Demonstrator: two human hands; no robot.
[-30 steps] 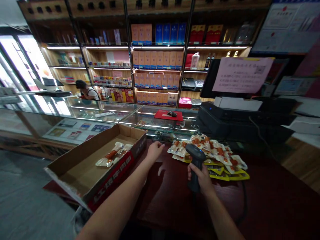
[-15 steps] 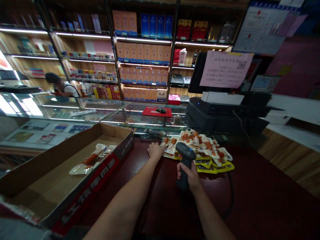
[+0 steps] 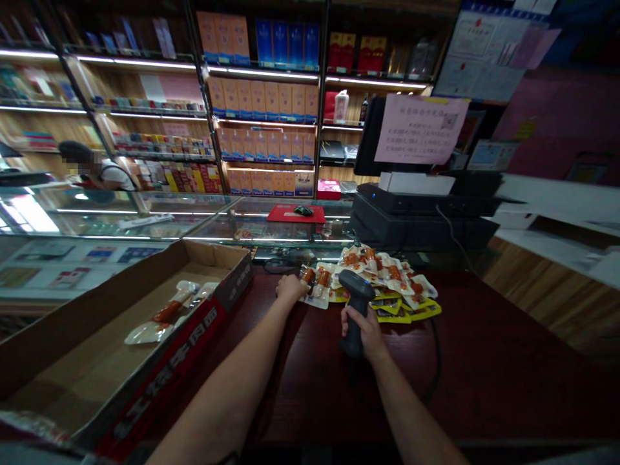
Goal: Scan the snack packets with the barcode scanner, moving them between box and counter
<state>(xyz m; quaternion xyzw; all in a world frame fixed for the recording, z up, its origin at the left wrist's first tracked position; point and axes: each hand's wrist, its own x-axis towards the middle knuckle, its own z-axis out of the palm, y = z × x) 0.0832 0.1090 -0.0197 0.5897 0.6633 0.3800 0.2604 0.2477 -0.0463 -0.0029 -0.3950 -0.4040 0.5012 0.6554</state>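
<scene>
My right hand [image 3: 364,328] is wrapped round the handle of a dark grey barcode scanner [image 3: 355,303], which stands upright with its head tilted toward the pile. My left hand [image 3: 290,289] has its fingers closed at the edge of a clear-and-white vacuum-packed snack packet [image 3: 321,279] with reddish-brown food inside; the fingertips are partly hidden. Beside it lies a pile of similar snack packets [image 3: 394,274], with yellow-edged packets [image 3: 400,312] beneath. On the left, a long open cardboard box [image 3: 77,365] holds a few more snack packets [image 3: 167,313].
The scanner's cable [image 3: 438,361] curves over the dark red table [image 3: 489,374]. Behind the pile stand a black cash drawer [image 3: 407,223] and a monitor with a pink notice [image 3: 416,129]. A glass counter [image 3: 213,223] crosses the back; a person [image 3: 97,168] leans there at left.
The view has shifted slightly right. My left hand has drawn the snack packet a little away from the pile, to the left. My right hand still holds the scanner.
</scene>
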